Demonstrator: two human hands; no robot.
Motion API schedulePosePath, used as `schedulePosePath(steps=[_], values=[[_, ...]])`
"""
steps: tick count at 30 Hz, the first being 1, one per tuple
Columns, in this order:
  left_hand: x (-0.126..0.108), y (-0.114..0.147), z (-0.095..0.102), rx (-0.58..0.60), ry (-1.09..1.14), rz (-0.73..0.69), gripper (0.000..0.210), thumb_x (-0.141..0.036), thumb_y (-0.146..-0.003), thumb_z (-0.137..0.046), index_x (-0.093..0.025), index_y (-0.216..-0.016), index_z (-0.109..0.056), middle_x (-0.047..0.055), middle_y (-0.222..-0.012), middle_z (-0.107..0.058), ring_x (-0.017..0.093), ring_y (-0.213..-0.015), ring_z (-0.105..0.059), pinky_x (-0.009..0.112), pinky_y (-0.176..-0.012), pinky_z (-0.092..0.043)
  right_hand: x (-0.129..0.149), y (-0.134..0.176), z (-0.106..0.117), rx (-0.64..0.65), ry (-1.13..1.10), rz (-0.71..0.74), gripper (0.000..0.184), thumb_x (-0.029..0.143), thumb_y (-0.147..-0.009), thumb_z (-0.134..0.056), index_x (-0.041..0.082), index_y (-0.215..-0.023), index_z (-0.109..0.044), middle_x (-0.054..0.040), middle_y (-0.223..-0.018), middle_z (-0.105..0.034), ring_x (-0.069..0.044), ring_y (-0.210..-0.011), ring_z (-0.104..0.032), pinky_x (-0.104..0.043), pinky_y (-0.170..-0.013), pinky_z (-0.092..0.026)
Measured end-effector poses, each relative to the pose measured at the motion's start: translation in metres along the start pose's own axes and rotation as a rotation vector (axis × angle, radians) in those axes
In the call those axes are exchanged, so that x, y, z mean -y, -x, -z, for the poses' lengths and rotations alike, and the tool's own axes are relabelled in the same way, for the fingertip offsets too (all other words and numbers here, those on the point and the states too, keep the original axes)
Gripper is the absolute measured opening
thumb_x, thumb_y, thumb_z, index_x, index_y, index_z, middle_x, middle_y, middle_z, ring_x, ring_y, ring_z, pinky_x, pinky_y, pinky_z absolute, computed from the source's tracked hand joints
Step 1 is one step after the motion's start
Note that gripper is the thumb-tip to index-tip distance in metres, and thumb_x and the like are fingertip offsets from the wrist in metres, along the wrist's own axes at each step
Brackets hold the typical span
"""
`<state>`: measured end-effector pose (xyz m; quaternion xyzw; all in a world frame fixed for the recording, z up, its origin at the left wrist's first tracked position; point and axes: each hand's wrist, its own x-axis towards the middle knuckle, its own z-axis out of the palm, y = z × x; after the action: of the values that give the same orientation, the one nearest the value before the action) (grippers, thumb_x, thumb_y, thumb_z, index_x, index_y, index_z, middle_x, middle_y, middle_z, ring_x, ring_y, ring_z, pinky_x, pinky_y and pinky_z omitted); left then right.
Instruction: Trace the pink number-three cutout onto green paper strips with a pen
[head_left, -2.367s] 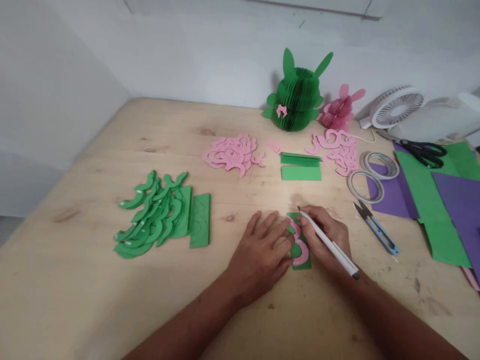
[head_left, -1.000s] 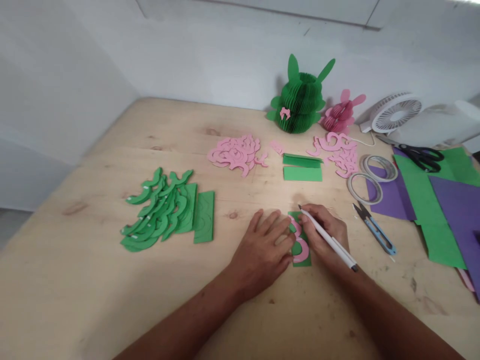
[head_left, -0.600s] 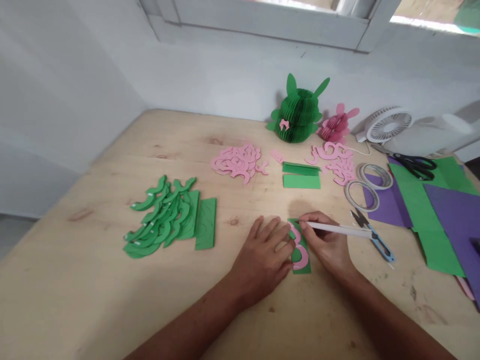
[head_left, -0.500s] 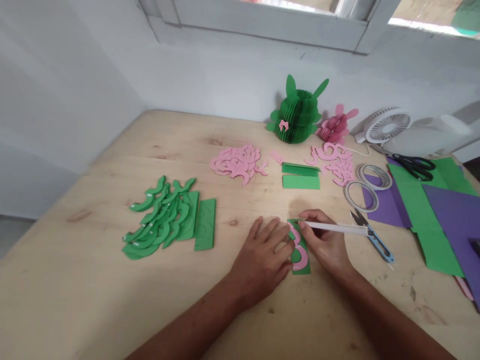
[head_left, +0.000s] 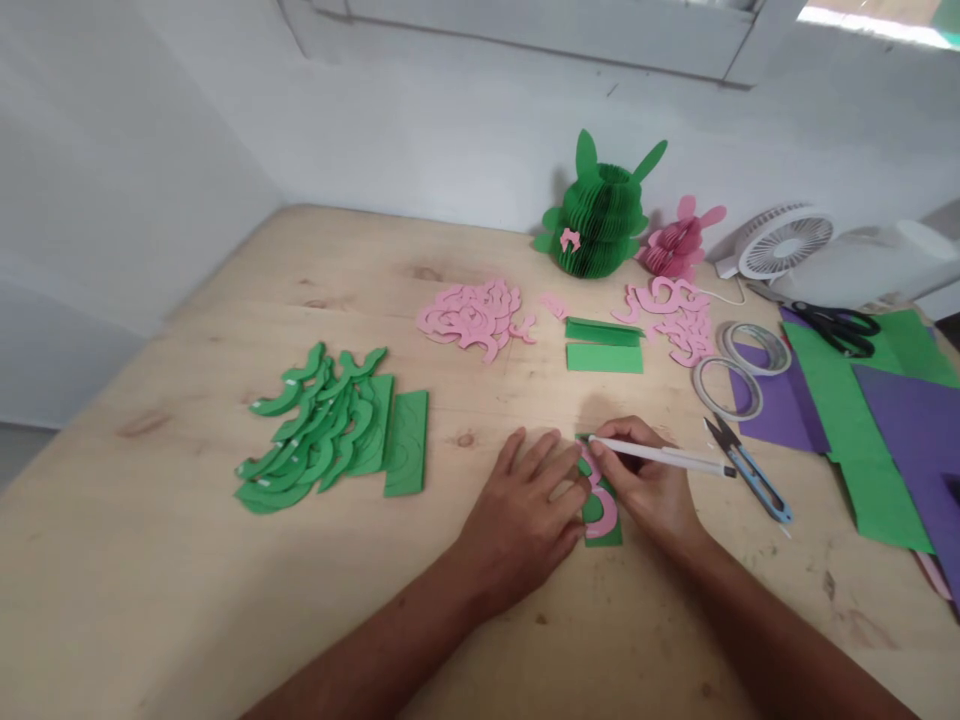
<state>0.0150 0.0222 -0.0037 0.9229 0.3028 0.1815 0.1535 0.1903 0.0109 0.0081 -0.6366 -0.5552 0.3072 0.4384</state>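
Observation:
My right hand (head_left: pixel 651 485) pinches a white pen (head_left: pixel 664 456), its tip at the upper edge of a pink curved paper cutout (head_left: pixel 602 514). The cutout lies on a small green paper strip (head_left: pixel 613 538) on the table. My left hand (head_left: pixel 529 515) is spread flat, its fingertips pressing on the left side of the cutout and strip. Part of both papers is hidden under my fingers. Just right of my right hand lie small blue-handled thread snips (head_left: pixel 761 485), apart from it.
Green cutouts (head_left: pixel 322 440) and a green strip (head_left: pixel 407 445) lie left; pink cutouts (head_left: pixel 472 315) and green folded strips (head_left: pixel 604 358) lie beyond my hands. Paper bunnies (head_left: pixel 604 215), a fan (head_left: pixel 787 243), tape rolls (head_left: pixel 727 390), black scissors (head_left: pixel 836 328) and purple sheets (head_left: pixel 911 430) are at back and right.
The pen tip has shifted slightly left along the top of the cutout, and the pen has turned a little in my right hand. My left hand stays in place. The view has tilted slightly down.

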Motion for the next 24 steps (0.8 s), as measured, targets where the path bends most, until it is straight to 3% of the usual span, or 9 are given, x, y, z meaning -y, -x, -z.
schedulePosePath(steps=[24], values=[[0.0003,0.0003,0.0003,0.017,0.005,-0.003,0.025,-0.033,-0.09,-0.051,-0.023,-0.111,-0.06,0.007,-0.136,-0.051,0.03,-0.133,-0.037,0.056,-0.111,-0.024,-0.0018,0.0031,0.0028,-0.015,0.149,0.097,0.01,0.027,-0.086,-0.056,0.02,-0.088,-0.062,-0.0015,-0.075,-0.068,-0.013,-0.063,-0.062,-0.024,-0.057,-0.05]])
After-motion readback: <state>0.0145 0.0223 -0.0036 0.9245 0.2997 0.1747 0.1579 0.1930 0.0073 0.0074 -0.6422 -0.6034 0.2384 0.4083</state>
